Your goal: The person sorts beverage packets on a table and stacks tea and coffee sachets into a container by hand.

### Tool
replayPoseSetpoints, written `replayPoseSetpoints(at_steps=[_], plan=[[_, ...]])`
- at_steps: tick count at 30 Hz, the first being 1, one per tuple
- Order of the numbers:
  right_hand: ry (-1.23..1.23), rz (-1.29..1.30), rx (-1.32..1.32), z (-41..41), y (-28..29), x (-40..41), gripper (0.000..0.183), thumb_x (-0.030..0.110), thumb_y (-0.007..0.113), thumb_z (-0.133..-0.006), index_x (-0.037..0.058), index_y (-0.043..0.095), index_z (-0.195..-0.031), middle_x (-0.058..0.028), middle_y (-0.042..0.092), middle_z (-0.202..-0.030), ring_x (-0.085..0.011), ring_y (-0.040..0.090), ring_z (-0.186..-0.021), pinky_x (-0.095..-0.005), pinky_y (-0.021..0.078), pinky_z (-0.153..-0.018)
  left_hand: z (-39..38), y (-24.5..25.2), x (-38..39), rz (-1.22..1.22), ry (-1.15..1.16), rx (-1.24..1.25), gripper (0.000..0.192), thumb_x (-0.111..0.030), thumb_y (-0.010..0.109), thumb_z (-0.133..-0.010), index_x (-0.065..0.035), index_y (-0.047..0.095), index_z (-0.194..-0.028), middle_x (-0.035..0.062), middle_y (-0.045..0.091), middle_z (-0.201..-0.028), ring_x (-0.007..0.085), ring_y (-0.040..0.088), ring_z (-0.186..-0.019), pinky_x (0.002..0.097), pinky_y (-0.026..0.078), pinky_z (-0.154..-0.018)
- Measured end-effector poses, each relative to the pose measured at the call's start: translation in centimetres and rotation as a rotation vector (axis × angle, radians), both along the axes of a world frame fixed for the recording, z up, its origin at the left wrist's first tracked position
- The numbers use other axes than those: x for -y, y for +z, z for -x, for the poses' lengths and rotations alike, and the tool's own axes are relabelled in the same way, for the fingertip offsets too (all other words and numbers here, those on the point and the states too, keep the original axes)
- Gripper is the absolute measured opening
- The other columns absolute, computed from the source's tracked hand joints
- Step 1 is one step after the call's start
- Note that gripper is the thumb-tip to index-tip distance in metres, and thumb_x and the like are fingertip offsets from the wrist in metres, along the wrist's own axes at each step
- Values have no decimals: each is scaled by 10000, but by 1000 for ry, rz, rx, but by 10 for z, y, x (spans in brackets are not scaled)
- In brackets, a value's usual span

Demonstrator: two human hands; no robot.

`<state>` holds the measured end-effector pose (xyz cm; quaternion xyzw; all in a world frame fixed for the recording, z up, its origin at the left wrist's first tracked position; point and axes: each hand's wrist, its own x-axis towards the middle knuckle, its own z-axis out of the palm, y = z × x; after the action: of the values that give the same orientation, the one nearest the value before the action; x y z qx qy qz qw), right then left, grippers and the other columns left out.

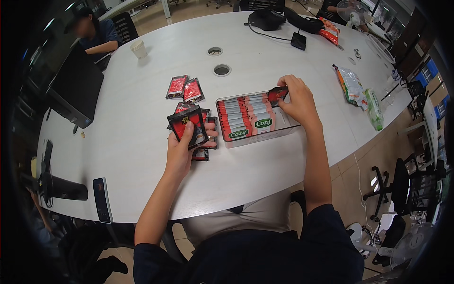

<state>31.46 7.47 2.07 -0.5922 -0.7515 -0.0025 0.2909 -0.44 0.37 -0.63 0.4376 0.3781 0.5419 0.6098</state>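
Observation:
My left hand (188, 142) grips a black and red coffee sachet (189, 124), its thumb across the front; more than one may be in that grip. Under and around this hand lie several similar loose sachets (201, 154). In a clear plastic box (248, 142) stand two rows of Cozy tea bags, one in red wrappers (232, 119) and one in pink wrappers (260, 113). At the box's far right corner, my right hand (296, 97) pinches another black and red sachet (277, 96). Two more sachets (177, 86) lie flat beyond my left hand.
A black computer tower (76, 87) and a paper cup (138, 49) stand to the left. A phone (102, 199) lies near the front edge. Snack bags (351, 85) and a green packet (374, 108) are at the right. Across the table sits a person (97, 32).

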Motion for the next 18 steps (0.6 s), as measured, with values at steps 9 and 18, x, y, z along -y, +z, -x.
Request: replayPoseSetpoints(at_steps=[9,18], plan=[[114,-15,2,-2,5,2,574,141,714,-709,151,596,-1271,-67,643,-1124,-262,582,-1076,-399,435,-934,4,-1,6,-67,-54,115,393,-214,484,-1007,72,466,-1277,230,665,-1102,347,719,-946,444,639,-740],[671,-276,-399,58,19,31,297,319,789,-811,77,720,-970,-69,688,-934,-260,626,-922,-376,466,-848,-15,12,39,-160,-255,-6,314,-39,553,-1008,75,487,-1293,205,664,-1155,310,721,-983,382,642,-764]])
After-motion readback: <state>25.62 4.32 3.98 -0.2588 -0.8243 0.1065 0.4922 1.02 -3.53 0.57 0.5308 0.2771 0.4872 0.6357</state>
